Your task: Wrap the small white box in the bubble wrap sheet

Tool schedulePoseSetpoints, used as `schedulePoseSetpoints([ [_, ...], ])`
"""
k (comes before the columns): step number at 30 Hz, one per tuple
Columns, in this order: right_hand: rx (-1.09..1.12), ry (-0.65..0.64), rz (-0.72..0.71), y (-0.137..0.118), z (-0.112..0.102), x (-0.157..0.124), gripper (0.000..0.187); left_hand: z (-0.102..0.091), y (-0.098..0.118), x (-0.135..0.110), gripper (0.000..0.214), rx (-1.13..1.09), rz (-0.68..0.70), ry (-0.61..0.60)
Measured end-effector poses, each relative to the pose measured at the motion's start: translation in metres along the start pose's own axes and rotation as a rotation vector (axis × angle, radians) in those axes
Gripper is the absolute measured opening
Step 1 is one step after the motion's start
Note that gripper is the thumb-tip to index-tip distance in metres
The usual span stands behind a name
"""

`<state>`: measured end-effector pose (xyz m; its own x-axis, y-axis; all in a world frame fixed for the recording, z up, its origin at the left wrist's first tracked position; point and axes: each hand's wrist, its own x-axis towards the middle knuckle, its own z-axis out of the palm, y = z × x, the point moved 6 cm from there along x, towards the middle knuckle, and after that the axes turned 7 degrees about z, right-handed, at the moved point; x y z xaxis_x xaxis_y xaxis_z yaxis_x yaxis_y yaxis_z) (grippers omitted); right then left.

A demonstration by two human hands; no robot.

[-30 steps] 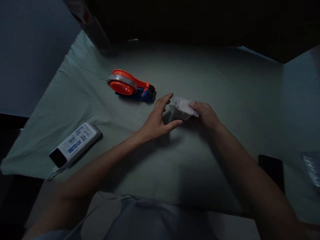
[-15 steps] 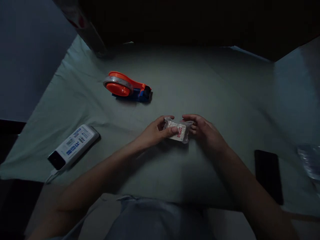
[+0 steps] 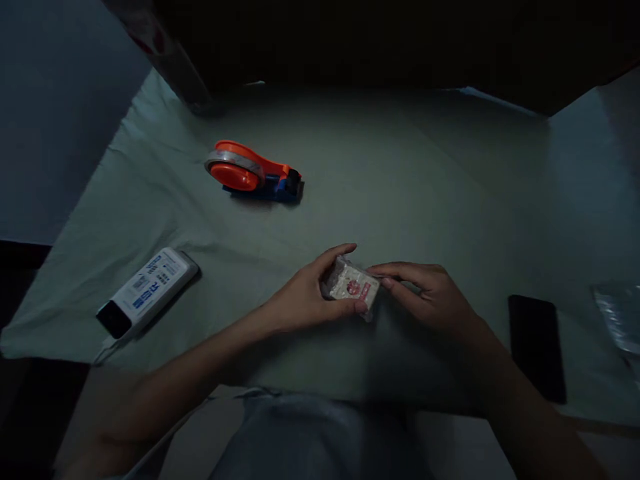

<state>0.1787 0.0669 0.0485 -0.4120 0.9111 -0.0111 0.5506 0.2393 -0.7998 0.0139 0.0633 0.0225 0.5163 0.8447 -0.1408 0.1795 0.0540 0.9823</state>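
Observation:
A small packet in clear wrap with a red mark on it is held just above a pale green cloth in dim light. My left hand is closed round its left end, thumb below and fingers over the top. My right hand pinches the packet's right end with its fingertips. Both forearms reach in from the bottom of the view.
An orange and blue tape dispenser lies at the back left. A white power bank with a cable sits near the left edge. A black phone lies at the right, and shiny plastic wrap beside it. A dark box wall stands behind.
My right hand brought the packet towards me from the middle of the cloth. My left hand, open a second ago, has closed on the packet's left end, and the red mark now faces up.

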Motion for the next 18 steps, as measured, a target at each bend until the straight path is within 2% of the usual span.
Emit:
schedulePoseSetpoints([
  [4,-0.031,0.045,-0.05,-0.005,-0.004,-0.003,0.022,0.002,0.0,-0.004,0.082,0.075,-0.01,-0.019],
  [7,-0.073,0.132,-0.169,-0.019,-0.008,-0.006,0.02,0.004,0.002,-0.006,0.085,0.104,-0.034,-0.01],
  [12,-0.292,0.022,-0.384,-0.042,0.002,-0.01,0.017,0.006,-0.001,-0.007,0.077,0.081,-0.125,-0.01],
  [18,-0.564,0.041,-0.584,-0.05,0.01,-0.022,0.023,0.011,-0.005,-0.012,0.069,0.005,-0.187,-0.112],
])
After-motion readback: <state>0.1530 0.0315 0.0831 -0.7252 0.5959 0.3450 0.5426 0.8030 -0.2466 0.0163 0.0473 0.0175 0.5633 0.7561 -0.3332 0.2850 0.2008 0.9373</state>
